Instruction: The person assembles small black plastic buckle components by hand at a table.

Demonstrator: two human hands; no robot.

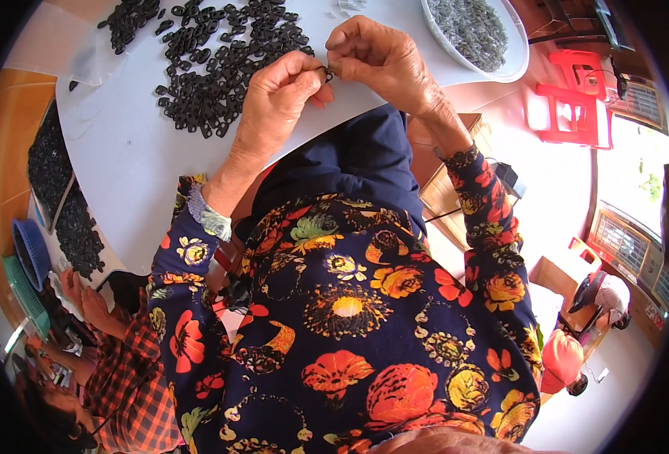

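Both my hands meet over the near edge of the white table (134, 178). In a pinch, my left hand (280, 94) holds a small black plastic piece (328, 73), which mostly hides between the fingertips. My right hand (386, 66) is closed at the same piece, thumb and forefinger pressed together against it. Whether the right fingers also hold a separate small part is too small to tell. A loose spread of small black oblong pieces with holes (206, 94) lies just left of and beyond my left hand.
A round white basin (521, 54) of small clear parts stands right of my right hand. A few clear bits (349, 6) lie at the far edge. Beyond the table's left are dark heaps (77, 234), a blue basket (30, 253) and a person in checks (134, 378). Red stools (572, 117) stand right.
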